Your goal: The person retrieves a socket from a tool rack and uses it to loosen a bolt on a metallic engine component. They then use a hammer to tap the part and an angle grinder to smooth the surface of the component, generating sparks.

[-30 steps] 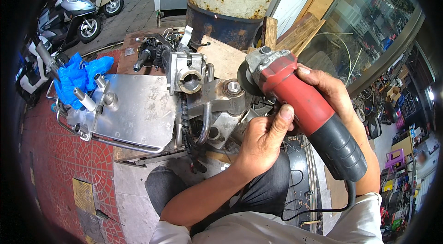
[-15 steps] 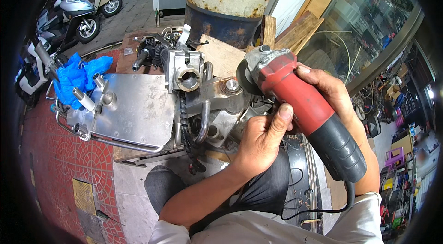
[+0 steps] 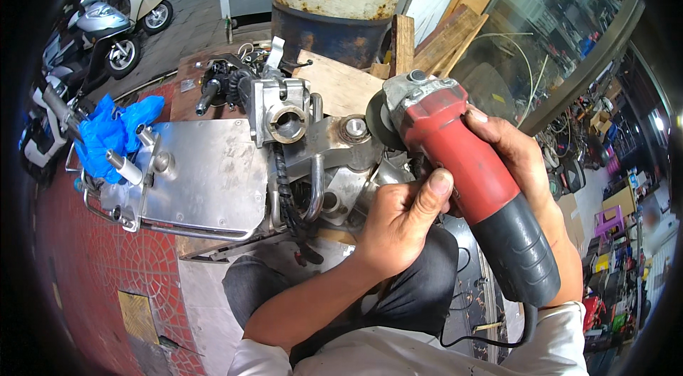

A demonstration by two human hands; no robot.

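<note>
- Fingers, right hand (image 3: 514, 152): curled round the far side of a red-and-black angle grinder (image 3: 473, 166), closed on its body; one fingertip lies over the red casing behind the metal head, the rest hidden.
- Fingers, left hand (image 3: 398, 226): bent inward, narrow; thumb (image 3: 435, 189) raised beside the red casing. Other fingertips out of sight at the tool's underside; cannot tell whether they grip it.
- Grinder: held up toward the right end of a wooden board (image 3: 196, 245), head up and away from the wearer, black rear end low and right. Power cord (image 3: 531, 320) loops down from the rear.
- Cutting disc (image 3: 378, 120): edge-on, just beside a round metal boss (image 3: 353, 128) in this view; contact unclear.
- On the board: metal frame with clamp block (image 3: 286, 116), its round bore facing the wearer; wrapped black cable (image 3: 282, 187) hanging toward the front edge.
- Flat silver plate (image 3: 206, 173): juts past the board's left edge. Blue plastic bag (image 3: 107, 138) bunched at the plate's outer end.
- Beyond the board's rear edge: rusty drum (image 3: 341, 9), wood planks (image 3: 448, 38).
</note>
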